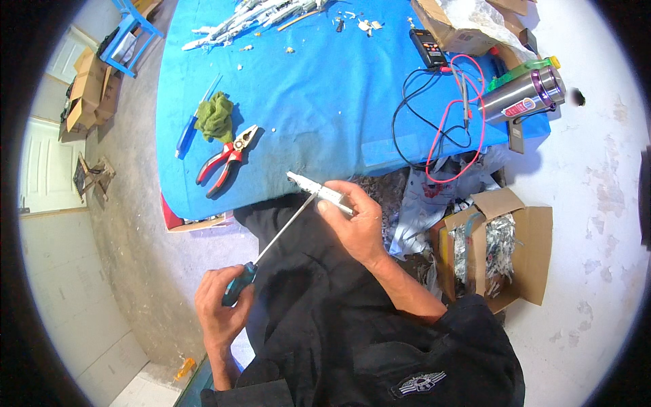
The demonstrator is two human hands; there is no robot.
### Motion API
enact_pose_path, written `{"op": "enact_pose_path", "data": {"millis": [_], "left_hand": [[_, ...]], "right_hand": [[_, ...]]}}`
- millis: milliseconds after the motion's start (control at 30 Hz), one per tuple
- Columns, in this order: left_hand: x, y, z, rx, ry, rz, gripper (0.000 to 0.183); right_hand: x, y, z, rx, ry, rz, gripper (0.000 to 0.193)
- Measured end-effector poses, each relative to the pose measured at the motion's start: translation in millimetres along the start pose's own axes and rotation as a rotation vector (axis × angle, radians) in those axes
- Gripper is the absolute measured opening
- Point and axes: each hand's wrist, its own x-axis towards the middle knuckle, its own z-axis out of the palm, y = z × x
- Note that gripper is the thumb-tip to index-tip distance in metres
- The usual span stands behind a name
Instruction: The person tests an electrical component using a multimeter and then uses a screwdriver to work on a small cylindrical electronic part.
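My left hand [218, 306] is closed round the dark teal handle of a screwdriver [285, 229]. Its long metal shaft slants up to the right, and the tip meets the side of a narrow white plastic piece [306, 184]. That piece is pinched between the thumb and fingers of my right hand [358, 220], just over the table's near edge. Its far end looks dark and ragged. Beyond my hands, on the blue table cover [319, 95], lie red-and-black pliers [230, 157], a crumpled green cloth [215, 117] and a blue-handled screwdriver [186, 138].
White strips [254, 22] are heaped at the far edge. To the right lie a multimeter [427, 49] with red and black leads, and a steel flask [519, 98] on its side. An open cardboard box [532, 254] of scraps stands below right; a blue chair [132, 41] stands far left.
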Motion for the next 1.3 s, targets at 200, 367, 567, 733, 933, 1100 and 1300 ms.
{"op": "enact_pose_path", "data": {"millis": [200,367,567,733,933,1100,1300], "left_hand": [[-4,-4,-1,-0.051,0.03,-0.009,0.034],[-6,-6,-4,-0.124,0.033,-0.065,0.035],[-10,-4,-3,-0.177,0.033,-0.155,0.033],[-11,-6,-2,-0.163,0.033,-0.126,0.033],[-9,-7,1,-0.132,0.002,-0.089,0.033],[-6,-8,3,-0.113,0.01,-0.065,0.034],[1,-6,5,-0.103,0.017,-0.065,0.034]], "right_hand": [[9,2,-4,0.301,0.077,0.024,0.024],[11,10,-10,0.689,-0.035,0.224,0.027],[4,0,-4,0.575,-0.163,0.545,0.024],[4,9,-9,0.724,-0.284,0.581,0.036],[8,8,-12,0.686,-0.379,0.582,0.036],[13,15,-11,0.624,-0.416,0.545,0.035],[15,19,-10,0.513,-0.418,0.54,0.029]]}}
